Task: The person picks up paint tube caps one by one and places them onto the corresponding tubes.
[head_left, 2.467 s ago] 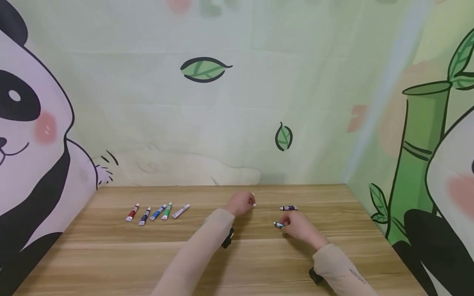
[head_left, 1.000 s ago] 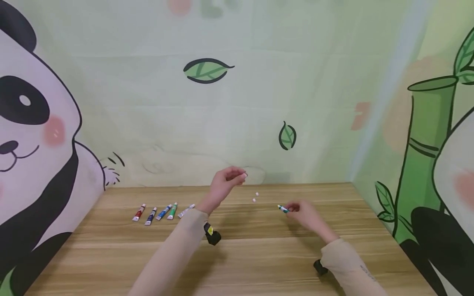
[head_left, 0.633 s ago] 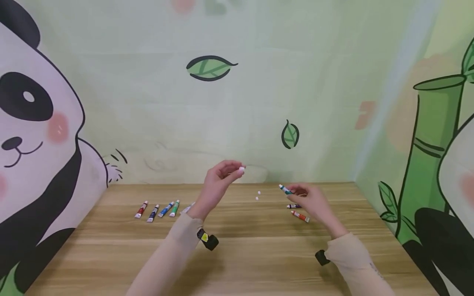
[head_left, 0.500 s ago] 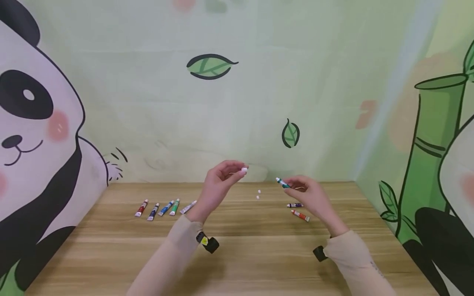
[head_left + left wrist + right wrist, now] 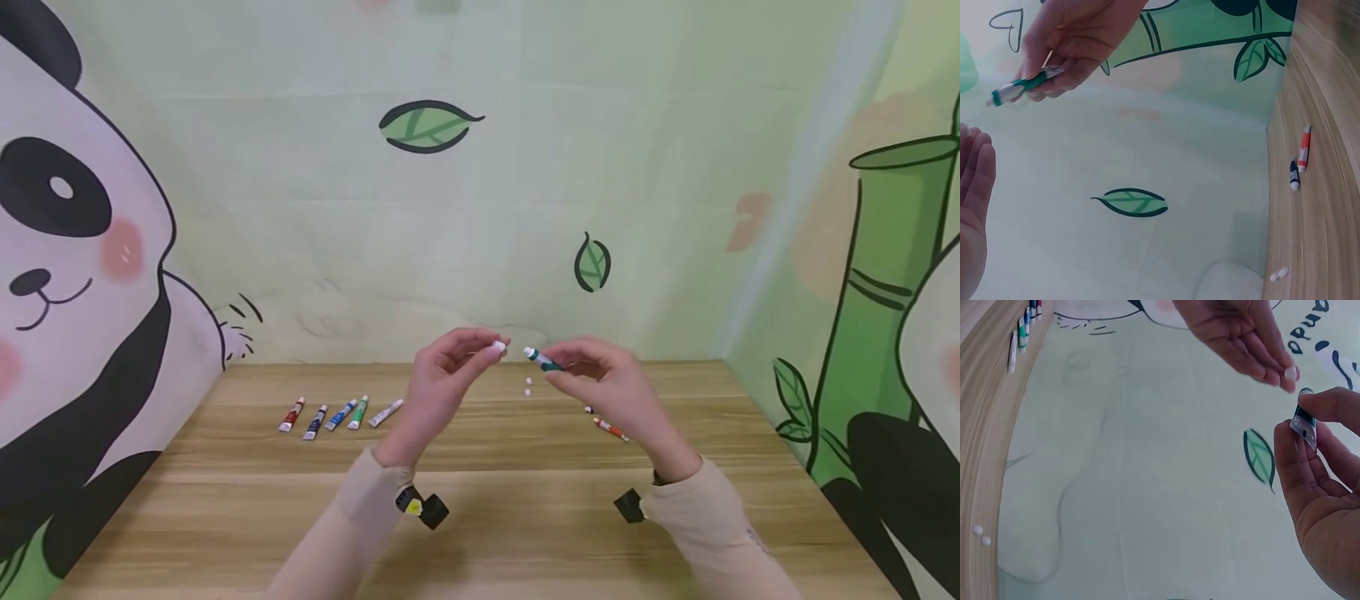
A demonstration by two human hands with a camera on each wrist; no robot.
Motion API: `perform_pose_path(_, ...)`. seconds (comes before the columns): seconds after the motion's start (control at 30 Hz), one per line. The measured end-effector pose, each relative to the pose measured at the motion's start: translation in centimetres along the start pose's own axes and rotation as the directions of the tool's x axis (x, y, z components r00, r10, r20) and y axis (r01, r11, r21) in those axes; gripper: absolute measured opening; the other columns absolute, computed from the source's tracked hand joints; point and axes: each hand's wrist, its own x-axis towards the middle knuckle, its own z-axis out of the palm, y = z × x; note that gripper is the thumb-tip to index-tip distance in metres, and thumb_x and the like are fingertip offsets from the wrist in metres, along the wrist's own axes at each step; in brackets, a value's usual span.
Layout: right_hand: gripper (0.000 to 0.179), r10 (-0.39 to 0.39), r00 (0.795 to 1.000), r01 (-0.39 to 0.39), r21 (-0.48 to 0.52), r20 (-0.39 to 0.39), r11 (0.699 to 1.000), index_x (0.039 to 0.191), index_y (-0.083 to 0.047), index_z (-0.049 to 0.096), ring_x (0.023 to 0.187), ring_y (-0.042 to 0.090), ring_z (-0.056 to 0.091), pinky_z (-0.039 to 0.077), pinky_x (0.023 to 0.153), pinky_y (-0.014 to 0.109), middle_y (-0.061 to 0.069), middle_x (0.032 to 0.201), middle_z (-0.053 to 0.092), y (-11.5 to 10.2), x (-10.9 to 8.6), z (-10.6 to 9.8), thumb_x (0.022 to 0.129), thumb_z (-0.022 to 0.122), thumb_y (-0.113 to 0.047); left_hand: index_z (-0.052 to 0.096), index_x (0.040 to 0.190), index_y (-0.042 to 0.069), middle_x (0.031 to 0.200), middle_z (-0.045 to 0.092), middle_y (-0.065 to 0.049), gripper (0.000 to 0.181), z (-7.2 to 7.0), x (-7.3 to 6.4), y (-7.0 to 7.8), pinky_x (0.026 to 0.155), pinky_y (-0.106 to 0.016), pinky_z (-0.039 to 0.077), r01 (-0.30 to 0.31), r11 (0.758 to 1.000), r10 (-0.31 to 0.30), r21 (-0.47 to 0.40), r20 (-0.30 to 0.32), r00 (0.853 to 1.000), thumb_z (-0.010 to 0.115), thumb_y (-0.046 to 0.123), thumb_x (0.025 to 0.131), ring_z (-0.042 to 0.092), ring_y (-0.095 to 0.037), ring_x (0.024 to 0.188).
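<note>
My left hand [image 5: 442, 387] is raised above the table and pinches a small white cap [image 5: 498, 346] between thumb and fingertips. Facing it, my right hand [image 5: 611, 387] holds a teal paint tube [image 5: 543, 360], its nozzle end pointing at the cap with a small gap between. The right wrist view shows the tube [image 5: 1304, 419] gripped between thumb and fingers, with the other hand's cap [image 5: 1290, 373] just beyond. Two more white caps [image 5: 528, 387] lie on the table behind the hands. An orange-red tube [image 5: 611, 429] lies below the right hand, and a dark tube [image 5: 1294, 175] is beside it.
At the left of the wooden table [image 5: 300, 508] several paint tubes lie in a row: red [image 5: 292, 414], dark blue [image 5: 315, 422], blue [image 5: 341, 414], green [image 5: 358, 412] and a pale one [image 5: 386, 413]. A panda-printed backdrop [image 5: 322, 208] stands behind the table.
The right hand has lifted the teal tube off the table and brought it left towards the left hand. The left hand has risen from the table with a cap, leaving two caps there.
</note>
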Motion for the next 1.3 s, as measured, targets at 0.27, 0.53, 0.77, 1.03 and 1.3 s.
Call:
perform_pose_path(0.27,0.022,-0.037,0.999,0.037,-0.002,0.036,0.999,0.113,-0.007,0.073,0.094,0.020,0.067,0.056,0.086,0.031,0.002,0.105,0.071,-1.1,0.3,0.9,0.091,0.074,-0.005,0.069,0.114,0.001,0.113,0.073,-0.009,0.020,0.5,-0.5,0.8,0.093,-0.041,0.055,-0.049,0.999,0.049,-0.003,-0.021,0.999,0.068,0.010,0.097,0.070,-0.024,0.101)
perform_pose_path(0.53,0.024,-0.041,0.997,0.040,0.030,0.058,0.999,0.114,-0.008,0.072,0.093,0.021,0.067,0.056,0.086,0.035,0.002,0.104,0.072,-1.1,0.2,1.5,0.090,0.074,-0.004,0.071,0.114,0.005,0.113,0.074,-0.008,0.019,0.7,-1.3,0.4,0.090,-0.039,0.056,-0.082,0.996,0.083,0.039,-0.021,0.996,0.069,0.014,0.097,0.070,-0.025,0.101)
perform_pose_path(0.77,0.021,-0.033,0.998,0.032,0.017,0.057,0.999,0.111,-0.009,0.072,0.091,0.021,0.067,0.057,0.085,0.037,0.001,0.102,0.072,-1.1,0.2,1.8,0.091,0.074,-0.006,0.070,0.114,0.002,0.114,0.073,-0.010,0.019,0.5,-1.5,0.3,0.091,-0.038,0.056,-0.107,0.992,0.109,0.071,-0.014,0.994,0.067,0.011,0.098,0.070,-0.024,0.103)
perform_pose_path(1.03,0.019,-0.041,0.998,0.041,0.008,0.038,0.999,0.109,-0.009,0.071,0.088,0.021,0.067,0.056,0.083,0.033,0.001,0.098,0.073,-1.3,0.3,2.0,0.091,0.075,-0.006,0.070,0.113,0.002,0.112,0.074,-0.010,0.016,0.3,-1.6,0.6,0.089,-0.037,0.056,-0.159,0.976,0.161,0.148,-0.005,0.987,0.065,0.005,0.098,0.071,-0.022,0.098)
perform_pose_path(1.3,0.020,-0.088,0.996,0.087,-0.011,-0.008,0.996,0.106,-0.009,0.069,0.081,0.019,0.068,0.057,0.076,0.033,0.001,0.095,0.074,-1.2,0.3,2.7,0.089,0.076,-0.004,0.070,0.112,0.000,0.111,0.074,-0.011,0.016,0.0,-1.8,0.9,0.087,-0.036,0.057,-0.169,0.971,0.174,0.168,-0.012,0.985,0.065,0.003,0.097,0.071,-0.024,0.097)
